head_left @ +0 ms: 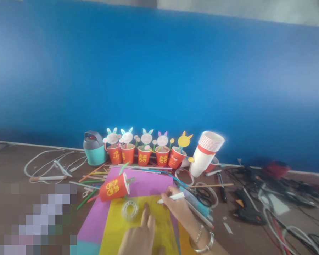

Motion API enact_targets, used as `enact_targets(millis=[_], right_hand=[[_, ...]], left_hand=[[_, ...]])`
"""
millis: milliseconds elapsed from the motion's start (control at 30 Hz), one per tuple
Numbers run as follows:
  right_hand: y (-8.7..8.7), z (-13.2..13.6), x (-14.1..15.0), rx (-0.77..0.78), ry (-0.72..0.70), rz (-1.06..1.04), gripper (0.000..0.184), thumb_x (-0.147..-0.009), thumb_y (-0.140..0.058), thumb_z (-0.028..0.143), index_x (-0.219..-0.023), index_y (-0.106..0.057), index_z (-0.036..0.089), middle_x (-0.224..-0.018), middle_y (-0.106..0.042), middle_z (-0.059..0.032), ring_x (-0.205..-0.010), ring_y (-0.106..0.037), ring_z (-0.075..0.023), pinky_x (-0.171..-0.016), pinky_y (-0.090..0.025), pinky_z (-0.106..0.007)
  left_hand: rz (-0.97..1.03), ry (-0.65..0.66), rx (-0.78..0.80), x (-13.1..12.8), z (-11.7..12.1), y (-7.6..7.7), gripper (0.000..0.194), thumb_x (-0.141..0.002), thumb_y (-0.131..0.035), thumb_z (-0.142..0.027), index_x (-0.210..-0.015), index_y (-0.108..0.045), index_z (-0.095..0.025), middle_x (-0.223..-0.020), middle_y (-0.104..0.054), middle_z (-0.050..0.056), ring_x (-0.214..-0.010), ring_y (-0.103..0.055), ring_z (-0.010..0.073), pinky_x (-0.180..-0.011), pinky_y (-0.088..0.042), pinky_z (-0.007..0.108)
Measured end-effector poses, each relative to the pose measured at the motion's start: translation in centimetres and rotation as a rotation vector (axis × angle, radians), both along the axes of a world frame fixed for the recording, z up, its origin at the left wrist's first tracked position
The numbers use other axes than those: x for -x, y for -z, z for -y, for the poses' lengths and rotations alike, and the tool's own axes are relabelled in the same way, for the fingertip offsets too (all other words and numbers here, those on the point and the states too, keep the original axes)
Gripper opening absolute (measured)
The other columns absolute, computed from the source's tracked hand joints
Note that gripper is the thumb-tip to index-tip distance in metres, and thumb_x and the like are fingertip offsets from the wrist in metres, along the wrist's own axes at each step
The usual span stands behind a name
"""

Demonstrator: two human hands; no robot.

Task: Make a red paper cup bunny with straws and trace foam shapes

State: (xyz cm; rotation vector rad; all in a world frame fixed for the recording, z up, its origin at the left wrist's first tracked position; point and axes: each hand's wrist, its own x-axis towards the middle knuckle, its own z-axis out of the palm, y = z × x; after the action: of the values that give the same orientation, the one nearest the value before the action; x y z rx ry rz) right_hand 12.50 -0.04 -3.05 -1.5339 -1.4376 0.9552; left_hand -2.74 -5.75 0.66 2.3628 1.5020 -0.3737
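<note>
My right hand grips a white marker pen, its tip pointing left at the yellow paper. On the same sheet rests my left hand, index finger stretched out and the other fingers partly hidden. A roll of clear tape lies on the paper just left of that finger. Purple paper shows beneath the yellow sheet. Tipped on its side, a red paper cup with yellow print lies at the left edge of the sheets, with coloured straws sticking out of it.
Red cups with paper animal heads, one yellow, line the back by a blue wall. A white cup stack leans beside them. Scissors, a black marker, a glue gun and tangled cables lie right; a teal container stands left.
</note>
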Motion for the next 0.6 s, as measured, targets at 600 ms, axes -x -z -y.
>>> enact_targets(millis=[600], right_hand=[[-0.77, 0.32, 0.11, 0.055, -0.065, 0.115, 0.020, -0.077, -0.052, 0.028, -0.060, -0.043, 0.023, -0.053, -0.061, 0.0036, -0.052, -0.056, -0.0115, -0.049, -0.040, -0.019]], left_hand=[[-0.037, 0.013, -0.037, -0.12, 0.03, 0.00, 0.058, -0.078, -0.056, -0.035, -0.131, -0.049, -0.012, -0.147, -0.030, 0.026, -0.073, -0.072, 0.0320, -0.061, -0.059, 0.043]])
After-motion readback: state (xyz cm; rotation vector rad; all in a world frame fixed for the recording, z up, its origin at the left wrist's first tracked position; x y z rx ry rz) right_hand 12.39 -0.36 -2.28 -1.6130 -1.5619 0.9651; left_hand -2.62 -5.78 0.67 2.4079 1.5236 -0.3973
